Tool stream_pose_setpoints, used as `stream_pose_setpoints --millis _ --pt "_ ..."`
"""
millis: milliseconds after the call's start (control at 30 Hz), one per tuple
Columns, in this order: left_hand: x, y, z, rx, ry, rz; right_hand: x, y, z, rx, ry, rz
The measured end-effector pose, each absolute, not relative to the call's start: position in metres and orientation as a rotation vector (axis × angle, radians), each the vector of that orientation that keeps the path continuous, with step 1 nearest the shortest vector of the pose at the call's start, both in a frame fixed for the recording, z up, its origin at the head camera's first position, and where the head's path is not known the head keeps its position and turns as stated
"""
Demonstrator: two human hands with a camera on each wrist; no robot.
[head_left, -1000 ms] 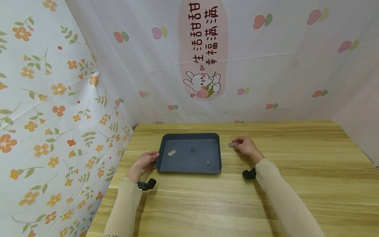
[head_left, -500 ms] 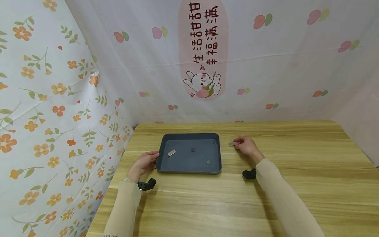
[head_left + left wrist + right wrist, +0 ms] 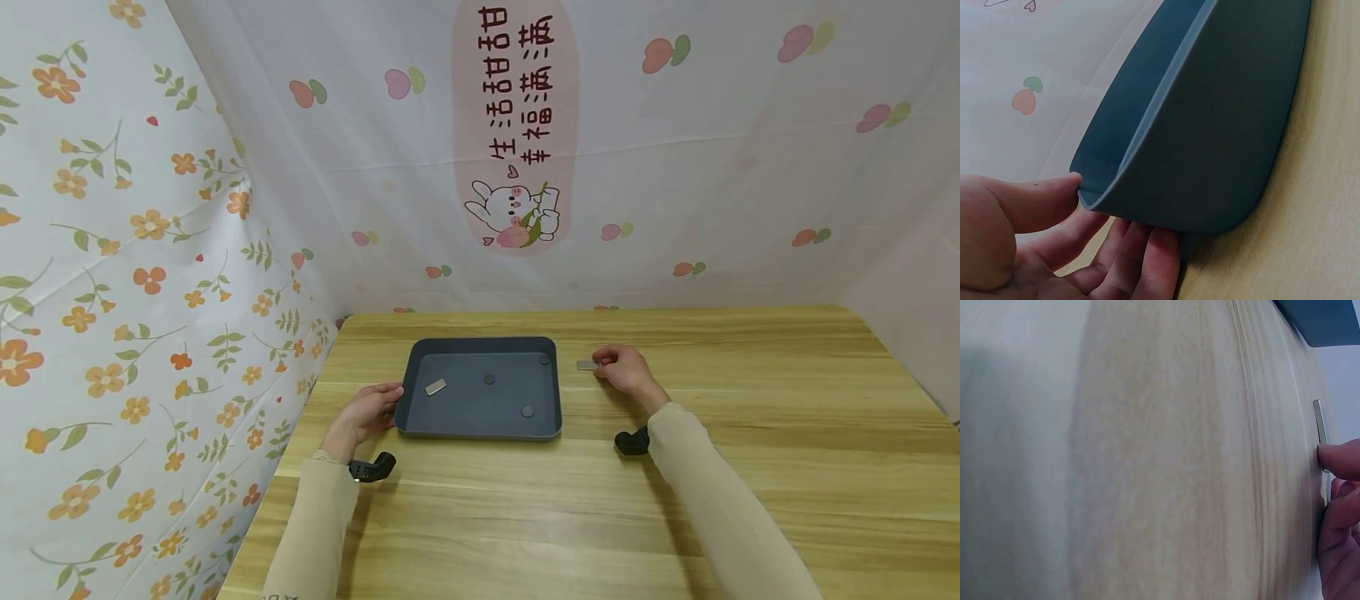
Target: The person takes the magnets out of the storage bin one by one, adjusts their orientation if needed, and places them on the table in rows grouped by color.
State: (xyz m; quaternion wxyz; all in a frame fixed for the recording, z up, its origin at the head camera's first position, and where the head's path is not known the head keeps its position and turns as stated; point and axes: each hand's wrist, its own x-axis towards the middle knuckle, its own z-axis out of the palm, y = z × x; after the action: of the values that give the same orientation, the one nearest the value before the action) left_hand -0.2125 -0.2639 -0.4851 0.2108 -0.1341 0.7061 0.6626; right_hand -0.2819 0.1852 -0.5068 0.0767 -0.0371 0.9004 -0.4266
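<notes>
My left hand point(image 3: 367, 414) grips the left wall of a dark blue-grey tray point(image 3: 476, 437). In the left wrist view its thumb point(image 3: 1041, 203) presses the rim at a corner, while the other fingers bend under the outside. Inside the tray lie a small silver rectangular block point(image 3: 435, 387) and three dark round discs, one of them point(image 3: 528, 411) towards the front right. To the right of the tray, my right hand point(image 3: 626, 372) pinches a second silver rectangular block point(image 3: 586, 365) at its right end, low at the table surface. Its fingers partly hide this block.
The wood-grain table point(image 3: 510, 517) stretches to the right and towards me. A printed white cloth point(image 3: 637, 208) hangs behind its far edge, and a flowered cloth point(image 3: 150, 333) along the left side. Black wrist cameras sit on both wrists.
The silver block in my right hand has turned a little and now lies more level, its free end slightly further left. The left hand and the tray have not moved.
</notes>
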Motion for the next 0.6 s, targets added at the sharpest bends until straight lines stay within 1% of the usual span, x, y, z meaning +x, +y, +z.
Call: stream_pose_setpoints --millis 467,600 --pt "-0.2115 -0.2632 -0.4842 -0.367 1.968 1.833 -0.2797 0.1853 -0.5062 -0.106 2.690 -1.296" --pt "-0.2103 -0.2657 -0.4852 -0.321 1.977 1.840 -0.2784 0.1853 -0.5060 -0.100 2.686 -1.314"
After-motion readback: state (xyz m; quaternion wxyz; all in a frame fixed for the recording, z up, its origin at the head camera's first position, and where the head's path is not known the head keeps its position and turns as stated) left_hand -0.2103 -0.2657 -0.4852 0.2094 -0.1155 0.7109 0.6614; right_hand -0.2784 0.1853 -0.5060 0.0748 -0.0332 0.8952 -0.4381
